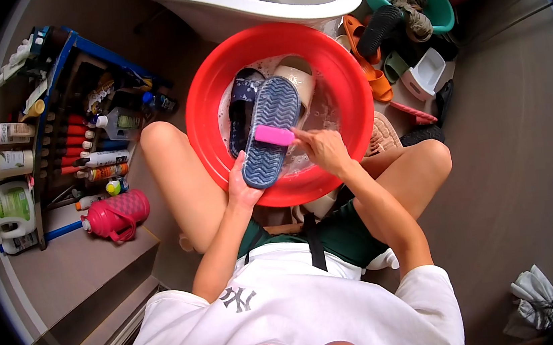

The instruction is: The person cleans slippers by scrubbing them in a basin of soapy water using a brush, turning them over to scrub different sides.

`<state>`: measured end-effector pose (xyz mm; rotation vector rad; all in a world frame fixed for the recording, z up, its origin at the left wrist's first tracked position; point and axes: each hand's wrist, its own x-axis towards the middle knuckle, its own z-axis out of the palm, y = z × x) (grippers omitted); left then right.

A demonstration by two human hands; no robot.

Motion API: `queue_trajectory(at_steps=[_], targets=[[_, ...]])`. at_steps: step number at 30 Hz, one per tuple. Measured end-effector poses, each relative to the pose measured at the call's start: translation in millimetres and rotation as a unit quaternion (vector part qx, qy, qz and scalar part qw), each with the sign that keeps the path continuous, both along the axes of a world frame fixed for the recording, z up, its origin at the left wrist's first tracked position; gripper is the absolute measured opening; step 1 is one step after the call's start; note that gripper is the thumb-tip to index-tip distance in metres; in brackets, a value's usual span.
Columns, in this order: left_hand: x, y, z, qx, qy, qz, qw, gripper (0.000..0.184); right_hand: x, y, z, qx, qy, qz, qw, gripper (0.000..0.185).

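My left hand grips the heel end of a dark blue slide sandal, its ridged sole turned up toward me. In my right hand is a pink scrub brush, laid across the middle of that sole. The bristles are hidden underneath. Both hands are over the near side of a red basin with soapy water in it. A navy slide sandal and a cream slide sandal lie in the basin, partly covered by the held one.
A white toilet stands just beyond the basin. To the right are orange sandals, a white scoop and a teal tub of cloths. At left stand a bottle-filled rack and a pink jug.
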<state>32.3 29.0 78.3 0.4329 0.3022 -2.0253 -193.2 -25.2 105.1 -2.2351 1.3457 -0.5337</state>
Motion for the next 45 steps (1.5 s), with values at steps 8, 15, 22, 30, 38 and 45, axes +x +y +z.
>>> queue_trajectory(at_steps=[8,15,22,30,38,45], targets=[[0.8,-0.5,-8.5,0.034,-0.007,0.015,0.999,0.054,0.5,50.9,27.9,0.098,-0.038,0.050,0.993,0.035],[-1.7,-0.6,4.1,0.013,0.000,0.034,0.999,0.063,37.6,72.5,31.4,0.057,-0.021,0.037,0.997,0.048],[0.1,4.6,5.8,0.029,0.034,0.005,0.999,0.067,84.8,76.6,45.1,0.074,0.034,-0.025,0.996,0.046],[2.5,-0.3,-2.7,0.068,0.010,0.037,0.997,0.054,38.7,54.6,64.1,0.053,-0.040,-0.046,0.997,0.040],[-6.2,3.3,-1.3,0.045,0.032,0.056,0.997,0.054,48.7,99.3,56.3,0.072,0.053,-0.023,0.996,0.046],[4.0,14.8,-14.5,-0.045,-0.070,0.111,0.990,0.058,110.4,84.2,53.6,0.057,0.062,-0.084,0.993,0.038]])
